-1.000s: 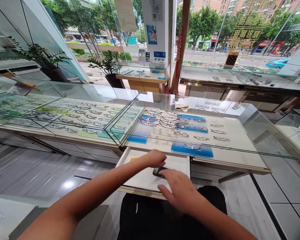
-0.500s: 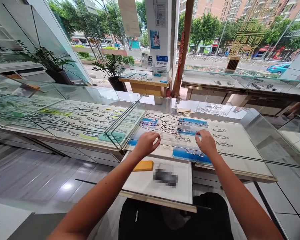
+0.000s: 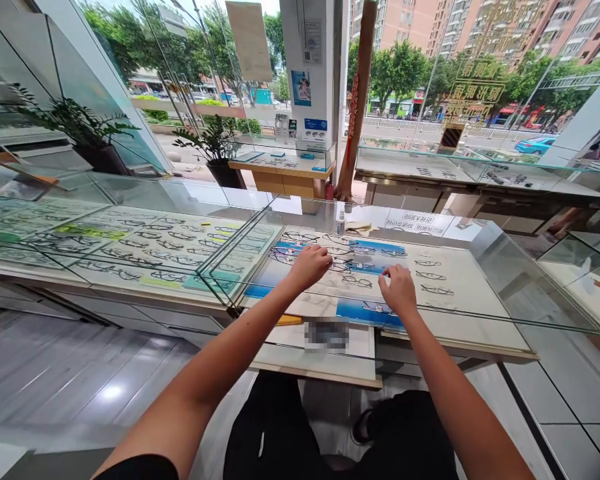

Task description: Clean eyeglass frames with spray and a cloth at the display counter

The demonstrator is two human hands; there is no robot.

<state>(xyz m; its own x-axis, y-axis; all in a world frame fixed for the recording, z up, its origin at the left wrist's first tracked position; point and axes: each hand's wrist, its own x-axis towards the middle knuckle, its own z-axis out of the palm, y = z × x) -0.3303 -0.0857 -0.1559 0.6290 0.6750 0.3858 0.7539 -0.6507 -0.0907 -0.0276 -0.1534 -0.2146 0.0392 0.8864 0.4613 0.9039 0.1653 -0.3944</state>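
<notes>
My left hand point(image 3: 310, 265) is over the glass display case, its fingers loosely bent, nothing visible in them. Several eyeglasses point(image 3: 341, 265) lie in rows just beyond and beside it. My right hand point(image 3: 398, 288) hovers farther right, thumb and fingers apart, holding nothing. Near it are another pair of eyeglasses point(image 3: 357, 281) and a blue display mat point(image 3: 347, 310). Below the hands, a pulled-out drawer point(image 3: 363, 357) holds an orange case point(image 3: 290, 320), partly covered by my left forearm and the counter, and a blurred dark item point(image 3: 326, 333).
Glass panes edge the counter point(image 3: 500, 327). A spray bottle point(image 3: 341, 223) and a yellowish cloth point(image 3: 359, 227) are toward its far side. More eyeglasses point(image 3: 150, 235) fill the left case. Potted plants point(image 3: 225, 160) and a wooden post point(image 3: 355, 100) stand behind.
My left hand has moved forward and right, over the eyeglasses. The drawer has slid partway in, so less of the orange case shows. The view has shifted slightly.
</notes>
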